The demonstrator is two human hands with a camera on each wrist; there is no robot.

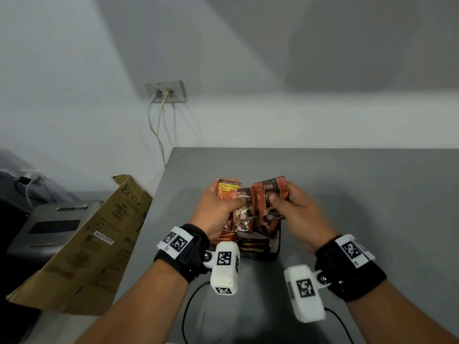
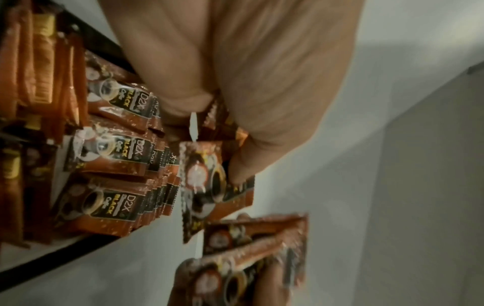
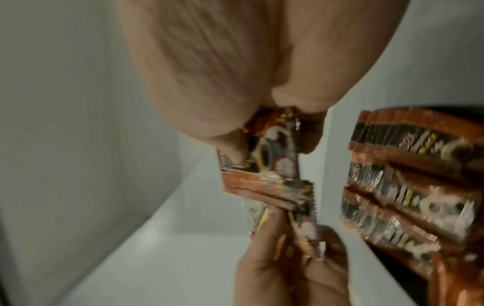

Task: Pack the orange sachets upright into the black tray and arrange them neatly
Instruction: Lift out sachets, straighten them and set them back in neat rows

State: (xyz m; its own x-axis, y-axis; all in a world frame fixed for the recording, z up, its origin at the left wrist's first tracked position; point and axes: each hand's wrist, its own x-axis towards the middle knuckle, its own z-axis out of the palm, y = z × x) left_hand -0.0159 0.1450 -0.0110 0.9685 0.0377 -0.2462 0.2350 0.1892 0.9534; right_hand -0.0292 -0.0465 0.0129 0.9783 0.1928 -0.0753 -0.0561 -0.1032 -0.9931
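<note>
In the head view both hands hover over the black tray (image 1: pixel 277 245) on the grey table (image 1: pixel 360 194). My left hand (image 1: pixel 223 194) grips a small bundle of orange sachets (image 1: pixel 228 190). My right hand (image 1: pixel 280 196) pinches another bundle (image 1: pixel 269 192), held upright beside the first. More sachets (image 1: pixel 250 243) stand packed in rows in the tray. The left wrist view shows these rows (image 2: pixel 117 165), the tray's rim (image 2: pixel 52 258) and the left hand's sachets (image 2: pixel 207 180). In the right wrist view, the right hand's sachets (image 3: pixel 264 163) are blurred.
A brown cardboard box (image 1: pixel 99 234) leans against the table's left edge, with a grey device (image 1: pixel 49 227) behind it. A wall socket (image 1: pixel 165 91) with hanging cables is at the back. Black wrist-camera cables (image 1: pixel 190 309) trail over the near table. Bare tabletop extends right.
</note>
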